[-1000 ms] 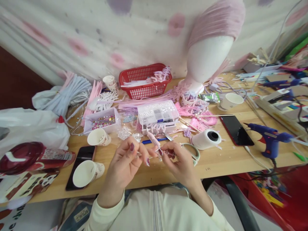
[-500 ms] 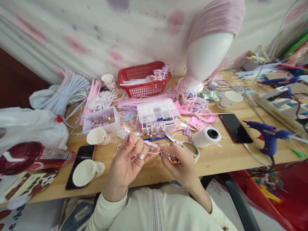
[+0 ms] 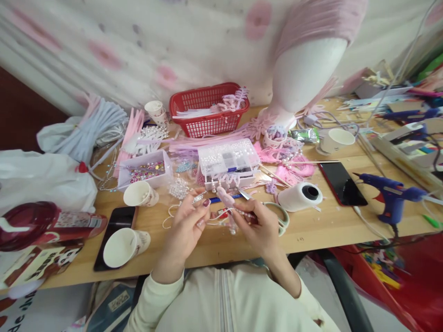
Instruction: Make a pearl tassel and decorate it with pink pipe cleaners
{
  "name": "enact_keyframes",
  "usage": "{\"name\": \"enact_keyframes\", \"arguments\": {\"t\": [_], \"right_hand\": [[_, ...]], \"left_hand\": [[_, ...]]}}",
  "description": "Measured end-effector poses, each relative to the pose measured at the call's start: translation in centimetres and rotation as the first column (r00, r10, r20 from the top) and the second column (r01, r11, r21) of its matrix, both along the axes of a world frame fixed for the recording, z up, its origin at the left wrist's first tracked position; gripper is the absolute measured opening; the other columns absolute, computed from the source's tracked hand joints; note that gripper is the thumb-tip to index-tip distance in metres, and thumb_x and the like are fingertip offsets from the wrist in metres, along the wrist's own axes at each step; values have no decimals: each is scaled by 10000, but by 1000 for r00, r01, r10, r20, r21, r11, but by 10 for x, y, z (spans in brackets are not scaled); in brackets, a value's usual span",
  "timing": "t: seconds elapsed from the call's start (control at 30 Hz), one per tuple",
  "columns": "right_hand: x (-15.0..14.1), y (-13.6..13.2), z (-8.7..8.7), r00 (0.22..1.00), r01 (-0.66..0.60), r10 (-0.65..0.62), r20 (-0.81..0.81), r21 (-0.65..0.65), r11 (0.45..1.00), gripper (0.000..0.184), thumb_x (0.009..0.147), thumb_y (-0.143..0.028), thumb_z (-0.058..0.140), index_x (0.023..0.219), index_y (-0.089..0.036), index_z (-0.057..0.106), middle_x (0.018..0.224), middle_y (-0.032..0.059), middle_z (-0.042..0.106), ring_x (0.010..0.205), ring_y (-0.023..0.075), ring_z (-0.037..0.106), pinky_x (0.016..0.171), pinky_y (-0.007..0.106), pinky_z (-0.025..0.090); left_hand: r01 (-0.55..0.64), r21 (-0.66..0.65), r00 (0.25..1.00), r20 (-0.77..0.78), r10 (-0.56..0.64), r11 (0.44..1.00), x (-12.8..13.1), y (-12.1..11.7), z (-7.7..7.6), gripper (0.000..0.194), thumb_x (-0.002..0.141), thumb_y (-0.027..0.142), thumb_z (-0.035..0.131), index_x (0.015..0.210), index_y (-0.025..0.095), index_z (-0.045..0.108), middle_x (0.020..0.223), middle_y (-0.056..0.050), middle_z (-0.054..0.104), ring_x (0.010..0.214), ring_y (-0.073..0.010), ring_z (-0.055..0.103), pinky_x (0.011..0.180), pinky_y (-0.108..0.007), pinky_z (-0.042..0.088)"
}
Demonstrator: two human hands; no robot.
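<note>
Fingertips of my right hand (image 3: 261, 228) pinch a pale pink fuzzy piece (image 3: 225, 198), apparently bent chenille stem, above the table. A short row of small beads (image 3: 246, 215) shows against those fingers. White cord (image 3: 217, 217) runs from the pink piece to my left hand (image 3: 188, 230), whose thumb and fingers are closed on it. A loose loop of the cord trails left on the table. Behind the right hand lie scissors (image 3: 282, 219), partly hidden by it. A blue pen (image 3: 216, 199) lies just beyond the hands.
A bead organizer box (image 3: 226, 157) and a red basket (image 3: 209, 127) stand ahead. To the right are a white thread spool (image 3: 299, 197), a phone (image 3: 342, 184) and a blue glue gun (image 3: 389, 193). Paper cups (image 3: 121, 249) stand left. A mannequin head (image 3: 308, 69) rises behind.
My left hand has come away from the pink piece, which now points up from my right fingers. The cord stretches between the hands. The view has shifted slightly.
</note>
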State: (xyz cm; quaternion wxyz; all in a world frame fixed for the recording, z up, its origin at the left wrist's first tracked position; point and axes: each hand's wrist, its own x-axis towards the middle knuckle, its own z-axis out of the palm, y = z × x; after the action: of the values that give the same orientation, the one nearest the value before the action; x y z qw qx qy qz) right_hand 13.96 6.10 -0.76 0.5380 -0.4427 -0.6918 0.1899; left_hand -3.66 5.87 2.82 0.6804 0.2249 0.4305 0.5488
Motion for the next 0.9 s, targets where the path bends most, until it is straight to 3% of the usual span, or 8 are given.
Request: {"name": "enact_keyframes", "arguments": {"t": [0.07, 0.17, 0.23, 0.4, 0.63, 0.77, 0.83, 0.9], "right_hand": [[2, 2, 0, 1000, -28, 28, 14, 1, 1000, 98, 923, -142, 712, 900, -225, 665, 665, -39, 687, 474, 96, 562, 440, 205, 397], [4, 5, 0, 997, -67, 66, 31, 1, 998, 81, 929, -148, 712, 938, -226, 695, 687, -30, 700, 467, 92, 555, 431, 207, 385], [5, 5, 0, 996, -78, 78, 46, 2, 997, 66, 935, -161, 715, 922, -225, 701, 660, -32, 679, 453, 94, 537, 425, 216, 372], [6, 6, 3, 995, -89, 87, 47, 32, 996, 117, 938, -171, 717, 848, -229, 669, 645, -28, 672, 457, 104, 533, 441, 234, 394], [3, 6, 11, 986, -157, 157, 61, 2, 988, 180, 955, -142, 703, 1098, -249, 684, 797, -26, 738, 450, 79, 504, 431, 221, 389], [3, 4, 13, 984, -153, 155, 85, -28, 988, 80, 970, -178, 685, 1024, -237, 679, 758, -21, 714, 481, 98, 528, 448, 234, 385], [6, 4, 14, 978, -154, 162, 131, -66, 986, 51, 984, -202, 673, 1024, -232, 682, 726, -27, 699, 467, 100, 513, 444, 238, 366], [10, 5, 15, 963, -149, 166, 211, -97, 984, 47, 1003, -241, 660, 1030, -222, 693, 695, -32, 687, 450, 103, 498, 448, 246, 355]], "left_hand": [[93, -4, 992, -84, -93, 996, 3, 4, -8, 449, 713, 359, 916, 1076, 186, 716, 591, 88, 524, 507, -51, 367, 520, -166, 345], [176, 32, 972, -163, -168, 984, 9, 9, -16, 437, 692, 496, 917, 909, 148, 765, 627, 42, 580, 520, -64, 382, 497, -208, 309], [163, 47, 973, -173, -153, 985, 13, 12, -19, 458, 658, 543, 926, 809, 144, 761, 647, 22, 612, 537, -71, 404, 503, -218, 309], [118, 86, 978, -183, -100, 989, 14, 13, -18, 499, 669, 618, 892, 807, 158, 754, 643, 25, 604, 525, -70, 387, 498, -221, 305], [148, 89, 968, -218, -126, 985, 12, 10, -12, 524, 726, 659, 830, 831, 154, 741, 596, 48, 525, 481, -51, 296, 464, -215, 253], [191, 67, 947, -274, -166, 979, 11, 9, -12, 531, 729, 679, 809, 855, 167, 738, 545, 74, 464, 461, -66, 340, 462, -217, 302], [222, 63, 928, -320, -191, 973, 8, 10, -13, 523, 743, 686, 788, 856, 178, 740, 522, 77, 447, 477, -93, 427, 486, -227, 362], [257, 66, 899, -382, -214, 964, 4, 11, -13, 480, 774, 655, 772, 852, 182, 739, 552, 52, 524, 547, -133, 547, 544, -248, 438]]}}
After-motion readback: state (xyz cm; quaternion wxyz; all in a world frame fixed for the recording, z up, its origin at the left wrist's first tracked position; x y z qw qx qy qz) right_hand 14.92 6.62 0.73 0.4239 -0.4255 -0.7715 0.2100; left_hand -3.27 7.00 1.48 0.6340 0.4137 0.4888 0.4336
